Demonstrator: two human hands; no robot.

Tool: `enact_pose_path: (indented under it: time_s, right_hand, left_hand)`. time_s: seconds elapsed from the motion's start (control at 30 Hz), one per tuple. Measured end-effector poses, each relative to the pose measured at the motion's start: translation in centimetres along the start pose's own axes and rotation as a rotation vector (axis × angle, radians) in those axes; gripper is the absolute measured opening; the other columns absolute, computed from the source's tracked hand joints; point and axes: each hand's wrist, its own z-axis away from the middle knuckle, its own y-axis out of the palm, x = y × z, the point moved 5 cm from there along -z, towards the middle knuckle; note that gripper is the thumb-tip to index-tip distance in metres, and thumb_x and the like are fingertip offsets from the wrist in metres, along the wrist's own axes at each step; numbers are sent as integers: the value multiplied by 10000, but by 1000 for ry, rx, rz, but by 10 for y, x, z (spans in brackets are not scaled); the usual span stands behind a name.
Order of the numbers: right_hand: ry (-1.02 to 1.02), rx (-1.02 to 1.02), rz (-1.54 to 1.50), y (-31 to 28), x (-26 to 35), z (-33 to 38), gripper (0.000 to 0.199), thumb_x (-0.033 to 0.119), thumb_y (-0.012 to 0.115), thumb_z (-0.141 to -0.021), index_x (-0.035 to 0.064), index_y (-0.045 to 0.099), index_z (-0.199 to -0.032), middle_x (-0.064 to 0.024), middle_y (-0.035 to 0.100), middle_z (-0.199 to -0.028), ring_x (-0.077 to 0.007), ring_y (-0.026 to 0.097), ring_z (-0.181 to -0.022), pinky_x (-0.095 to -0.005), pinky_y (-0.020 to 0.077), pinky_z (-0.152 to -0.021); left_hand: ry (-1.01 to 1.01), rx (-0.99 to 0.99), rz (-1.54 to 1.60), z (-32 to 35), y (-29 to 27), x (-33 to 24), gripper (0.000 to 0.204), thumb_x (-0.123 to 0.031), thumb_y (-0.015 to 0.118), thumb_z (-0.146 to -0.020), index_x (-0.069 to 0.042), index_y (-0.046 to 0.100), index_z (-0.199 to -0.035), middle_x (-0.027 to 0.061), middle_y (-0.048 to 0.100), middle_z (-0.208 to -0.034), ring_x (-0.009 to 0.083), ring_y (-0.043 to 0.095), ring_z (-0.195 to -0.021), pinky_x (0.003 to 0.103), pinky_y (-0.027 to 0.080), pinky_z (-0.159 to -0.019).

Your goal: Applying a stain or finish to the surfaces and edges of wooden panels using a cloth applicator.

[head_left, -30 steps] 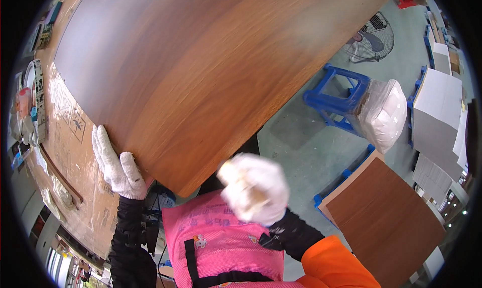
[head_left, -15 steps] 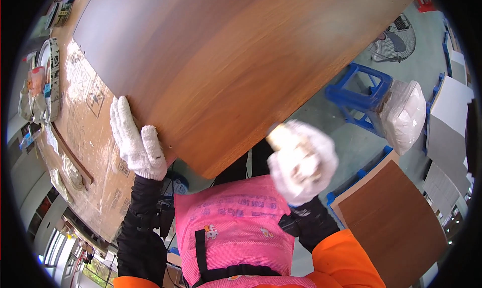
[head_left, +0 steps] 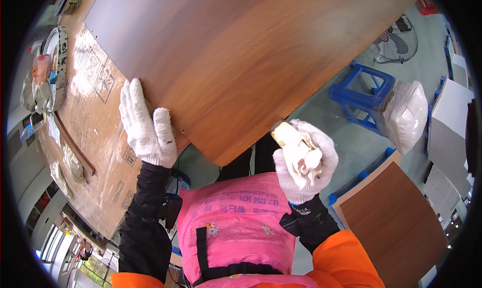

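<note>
A large brown wood-grain panel (head_left: 216,77) lies on a cardboard-covered table and slants toward me, its near corner jutting past the table edge. My left hand (head_left: 148,127), in a white knit glove, rests against the panel's left edge with its fingers stretched out. In my right hand (head_left: 321,157), also gloved in white, is a bunched cream rag (head_left: 303,160) around a yellowish piece with a dark tip. That tip meets, or nearly meets, the panel's right edge. What the rag wraps is mostly hidden.
Right of me stand a blue plastic stool (head_left: 364,94), a clear bag of white material (head_left: 405,114) and a floor fan (head_left: 396,39). A second brown panel (head_left: 391,222) lies lower right. On the table's left are a tape roll (head_left: 59,62) and a dark strip (head_left: 75,145).
The panel, cardboard and my left hand appear slightly farther right and up, as the whole view has shifted. My right hand, blurred before, is now sharp and still at the panel's edge.
</note>
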Motion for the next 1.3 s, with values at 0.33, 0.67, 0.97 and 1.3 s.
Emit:
enact_pose_path:
  time_s: [0.33, 0.67, 0.97, 1.3]
  right_hand:
    - [-31, 304, -400, 63, 54, 41, 594, 85, 814, -822, 35, 521, -1336, -229, 593, -1233, -230, 686, -786, -354, 601, -700]
    - [-10, 76, -86, 12, 18, 21, 769, 49, 913, -709, 78, 491, -1352, -203, 603, -1257, -358, 670, -1134, -452, 576, -945]
    - [-162, 140, 156, 7, 30, -3, 718, 98, 911, -734, 85, 492, -1317, -186, 622, -1196, -357, 684, -1058, -445, 578, -886]
    - [-212, 208, 96, 9, 34, -4, 627, 207, 914, -677, 79, 599, -1204, -126, 625, -1208, -346, 684, -1022, -444, 584, -881]
  left_hand:
    - [-11, -7, 19, -1, 2, 3, 670, -402, 474, -1039, 13, 383, -1556, 236, 431, -1569, 417, 351, -1487, 502, 225, -1241]
    - [-8, -23, -27, 0, 1, 0, 614, -308, 474, -1036, 16, 399, -1553, 219, 436, -1578, 391, 377, -1478, 460, 256, -1233]
    - [-13, -28, -7, -1, 0, 0, 622, -307, 488, -1023, 5, 405, -1555, 219, 437, -1577, 395, 381, -1477, 464, 260, -1231]
    - [-39, -20, -7, 1, 2, 2, 621, -288, 494, -1007, -7, 414, -1555, 214, 439, -1578, 393, 379, -1480, 465, 260, -1233]
